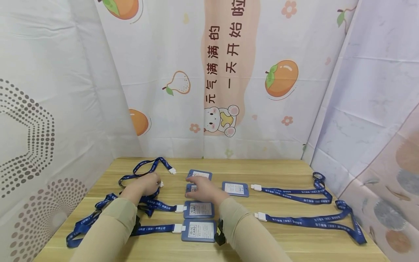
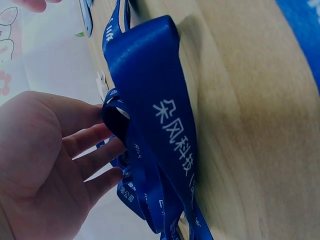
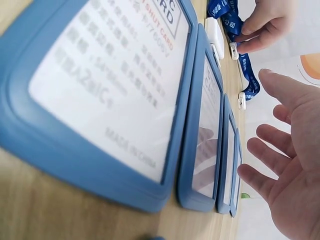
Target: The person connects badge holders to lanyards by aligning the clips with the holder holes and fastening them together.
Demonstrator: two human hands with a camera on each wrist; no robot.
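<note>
My left hand (image 1: 144,186) pinches a blue lanyard (image 2: 117,115) close to its white clip (image 3: 234,51), left of the card column. My right hand (image 1: 206,190) hovers over a blue-framed ID card holder (image 1: 191,188), its fingers loosely spread and gripping nothing in the right wrist view. Whether its fingertips touch that holder cannot be told. Behind it lies another card holder (image 1: 201,174). Two nearer card holders, one in the middle (image 1: 198,210) and one at the front (image 1: 198,230), each meet a lanyard's white clip at their left end.
To the right lies a single card holder (image 1: 235,189). Two lanyards, a farther one (image 1: 291,193) and a nearer one (image 1: 304,220), stretch along the table's right side. A loose lanyard (image 1: 150,168) curls at the back left. Printed curtains (image 1: 163,120) enclose the wooden table (image 1: 278,247).
</note>
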